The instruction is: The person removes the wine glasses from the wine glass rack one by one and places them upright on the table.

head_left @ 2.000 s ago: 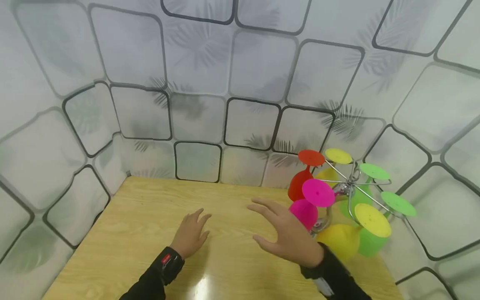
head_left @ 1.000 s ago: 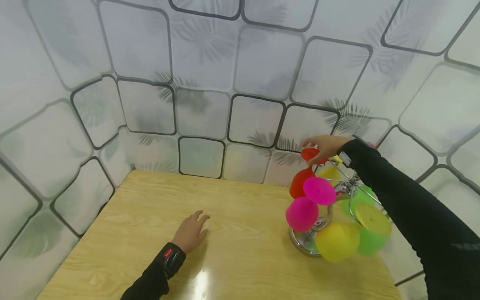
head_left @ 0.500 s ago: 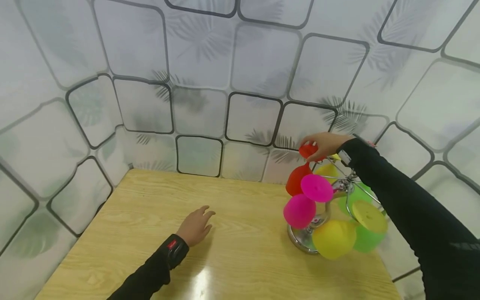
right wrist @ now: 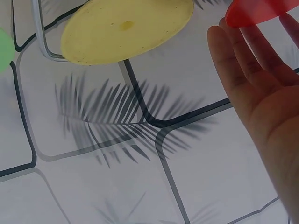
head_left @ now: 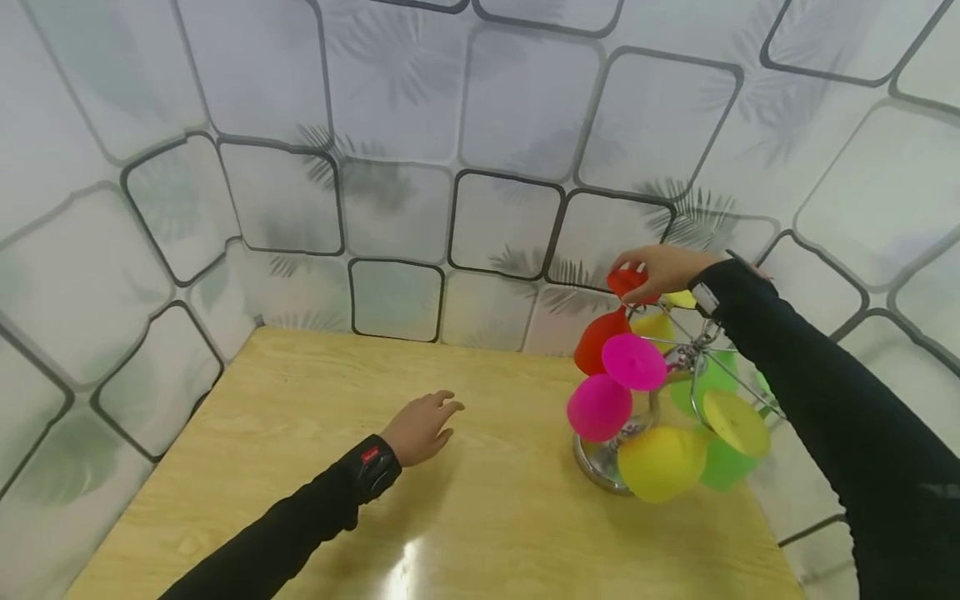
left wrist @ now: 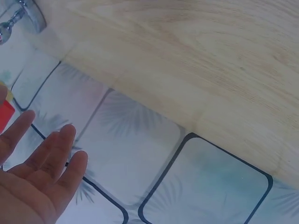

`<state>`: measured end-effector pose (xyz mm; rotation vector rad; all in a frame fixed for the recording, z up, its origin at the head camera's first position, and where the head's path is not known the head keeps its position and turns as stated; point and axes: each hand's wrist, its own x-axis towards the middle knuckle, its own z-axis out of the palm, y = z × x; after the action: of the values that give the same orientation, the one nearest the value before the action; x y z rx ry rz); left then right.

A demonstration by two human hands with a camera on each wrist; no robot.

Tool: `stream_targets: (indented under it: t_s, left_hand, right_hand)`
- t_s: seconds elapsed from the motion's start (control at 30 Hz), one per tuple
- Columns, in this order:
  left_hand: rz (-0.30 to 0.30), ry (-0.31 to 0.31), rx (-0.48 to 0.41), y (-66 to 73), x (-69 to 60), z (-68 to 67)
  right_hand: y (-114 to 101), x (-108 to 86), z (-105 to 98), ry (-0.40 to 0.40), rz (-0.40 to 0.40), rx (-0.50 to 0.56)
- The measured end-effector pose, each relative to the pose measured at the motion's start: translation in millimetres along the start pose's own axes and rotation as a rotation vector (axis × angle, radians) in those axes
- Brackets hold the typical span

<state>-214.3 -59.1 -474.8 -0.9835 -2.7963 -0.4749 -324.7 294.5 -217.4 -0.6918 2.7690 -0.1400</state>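
A red plastic goblet (head_left: 597, 343) hangs upside down at the back left of a metal rack (head_left: 703, 340). My right hand (head_left: 663, 268) reaches over the rack and grips the goblet's round red foot (right wrist: 261, 13) between thumb and fingers. A pink goblet (head_left: 600, 408) hangs nearest in front of it. My left hand (head_left: 422, 427) hovers above the table, its fingers relaxed and nothing in them. In the left wrist view, the left hand's fingers (left wrist: 63, 154) are loosely spread.
Yellow goblets (head_left: 663, 464) and green goblets (head_left: 727, 465) hang upside down from the rack's other arms. The rack's round base (head_left: 592, 471) stands on the wooden table (head_left: 300, 417). A patterned wall (head_left: 405, 208) closes off the back and sides.
My right hand has moved from over the table to the red goblet's foot and taken hold of it. The foot has risen slightly. My left hand has drifted to the right.
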Motion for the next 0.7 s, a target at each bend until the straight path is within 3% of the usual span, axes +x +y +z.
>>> stream_targets:
  t_s: [0.37,0.7]
  left_hand:
    - [-0.1,-0.011,-0.044,3.7,5.0,-8.1]
    - [-0.134,-0.011,-0.05,4.4,-3.6,8.1]
  right_hand:
    - [3.6,-3.7,-9.5,0.011,0.009,0.012]
    - [0.0,-6.2,-7.8,0.007,0.016,0.009]
